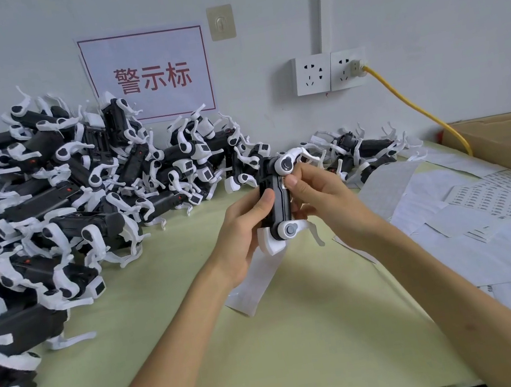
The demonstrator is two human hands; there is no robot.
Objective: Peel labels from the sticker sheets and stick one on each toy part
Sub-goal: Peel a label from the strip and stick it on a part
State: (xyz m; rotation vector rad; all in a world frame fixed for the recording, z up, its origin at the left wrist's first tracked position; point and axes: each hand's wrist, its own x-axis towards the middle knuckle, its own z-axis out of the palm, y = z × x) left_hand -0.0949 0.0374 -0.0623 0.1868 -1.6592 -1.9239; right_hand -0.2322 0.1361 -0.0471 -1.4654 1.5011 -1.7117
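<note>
Surveying from the largest thing down. Pale green tabletop (pixel 303 336) against a white wall.

Left side: large heap (pixel 47 199) of black-and-white toy parts, stacked loosely up to the wall. It holds by far most of the stock in view.

Right side: sticker sheets (pixel 485 217) spread and overlapping. Some show rows of small dark labels, others look mostly bare. A cardboard box (pixel 506 137) stands beyond them at the edge.

Rear centre-right: smaller cluster (pixel 364 149) of the same parts, just behind the hands.

Centre: one toy part (pixel 277 200) is held above the tabletop, black body upright, white joints top and bottom.
- Left hand (pixel 246 228): grip closed round the body, thumb on its face.
- Right hand (pixel 326 202): grip pinching the same part, thumb pressed on the side edge, fingers behind.

White backing strip (pixel 258 283) trails from under the left hand down to the tabletop.

Smallest: a white patch (pixel 285 184) at the right thumb tip, too small to read, probably the label being pressed down.

Progress, as judged: one part is at the sticking step. No labels can be made out on the piled parts, so the finished count is unknown. With labels left on the sheets and this many parts, much work seems to remain.
</note>
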